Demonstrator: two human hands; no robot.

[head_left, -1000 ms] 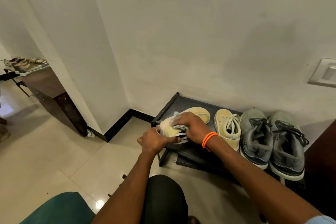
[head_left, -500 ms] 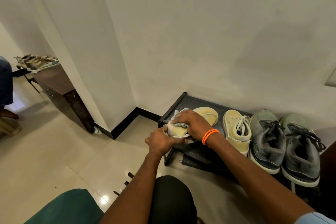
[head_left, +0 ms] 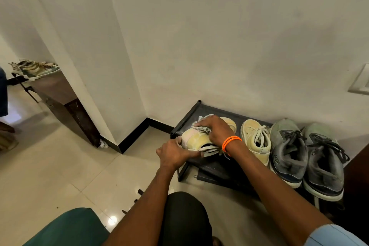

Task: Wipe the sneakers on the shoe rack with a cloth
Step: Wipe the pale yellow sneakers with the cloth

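A pale yellow sneaker (head_left: 194, 139) lies tilted at the left end of the black shoe rack (head_left: 190, 115). My left hand (head_left: 173, 153) grips its heel end. My right hand (head_left: 216, 131), with orange bands at the wrist, holds a crumpled grey-white cloth (head_left: 201, 125) against the sneaker's upper. Its twin yellow sneaker (head_left: 254, 139) stands upright next to it. Two grey sneakers with dark laces (head_left: 288, 151) (head_left: 324, 162) fill the rack's right end.
White walls meet in a corner behind the rack, with black skirting (head_left: 133, 136) along the floor. A dark wooden cabinet (head_left: 63, 104) at the left carries a worn pair of shoes (head_left: 34, 68). A wall switch plate (head_left: 361, 81) is at the right. Glossy tiled floor lies at the left.
The yellow sneaker has been tipped further onto its side in my left hand. My right hand has slid the cloth along its upper. My head has shifted slightly.
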